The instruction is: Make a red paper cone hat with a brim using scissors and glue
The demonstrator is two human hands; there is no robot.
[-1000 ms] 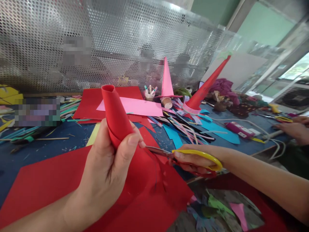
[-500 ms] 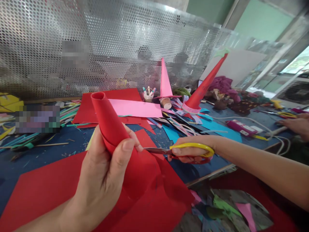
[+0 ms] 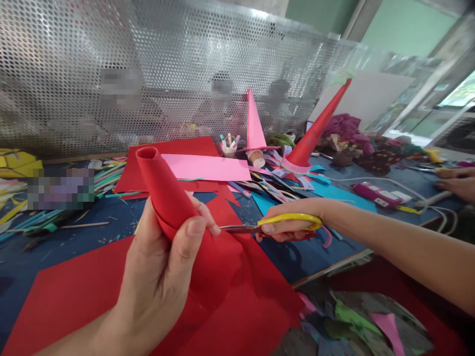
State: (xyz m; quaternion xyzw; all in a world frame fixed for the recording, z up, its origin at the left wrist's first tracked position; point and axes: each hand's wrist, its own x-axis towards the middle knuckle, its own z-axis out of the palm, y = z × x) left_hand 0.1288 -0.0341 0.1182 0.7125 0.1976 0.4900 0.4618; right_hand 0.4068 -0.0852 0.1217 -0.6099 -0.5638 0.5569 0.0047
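My left hand [image 3: 163, 267] is wrapped round a rolled red sheet [image 3: 170, 190], shaped like a cone with its narrow, open end up and tilted to the left. Its wider part flares out below my fingers, with a faint dark line on it. In my right hand [image 3: 282, 227] I hold scissors [image 3: 297, 217] with a yellow and a red handle. Their blades point left and reach the sheet's edge beside my left fingertips; the tips are hidden there. Flat red sheets [image 3: 81, 277] lie beneath the cone.
On the blue table stand a pink cone hat [image 3: 256, 123], a red cone hat [image 3: 319, 126] and a cup of markers [image 3: 229, 146]. A pink strip [image 3: 208, 167] lies behind my left hand. Another person's hand [image 3: 458, 180] is at the right. Paper scraps [image 3: 356, 316] lie lower right.
The scissor handles have come closer together, and my right hand has shifted slightly left. My left hand keeps its hold on the red cone. The view has moved a little.
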